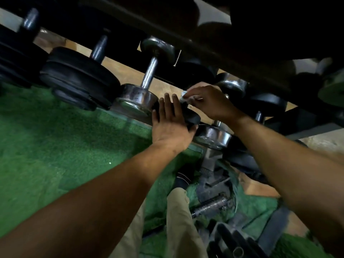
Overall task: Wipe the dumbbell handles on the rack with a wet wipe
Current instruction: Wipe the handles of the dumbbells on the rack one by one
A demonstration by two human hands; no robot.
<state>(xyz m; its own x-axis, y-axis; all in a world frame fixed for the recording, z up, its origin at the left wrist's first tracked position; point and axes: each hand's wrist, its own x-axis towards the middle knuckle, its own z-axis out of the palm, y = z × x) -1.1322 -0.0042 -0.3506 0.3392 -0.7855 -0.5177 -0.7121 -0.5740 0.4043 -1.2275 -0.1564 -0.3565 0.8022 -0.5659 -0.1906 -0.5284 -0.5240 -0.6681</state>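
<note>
A row of dumbbells lies on a dark rack (204,40) that runs from upper left to right. My left hand (170,123) rests flat, fingers straight, on the black end of a dumbbell (192,118) in the middle. My right hand (208,101) curls around a white wet wipe (186,96) and holds it on that dumbbell's handle, which the hand hides. Left of it lies a chrome dumbbell (149,75) with a bare shiny handle. Another chrome dumbbell head (214,136) sits just below my right wrist.
Large black rubber dumbbells (78,79) fill the rack's left part. Green turf (55,146) covers the floor at left. A threaded bar (210,205) and other metal gear lie on the floor at lower right, beside my trouser leg (178,220).
</note>
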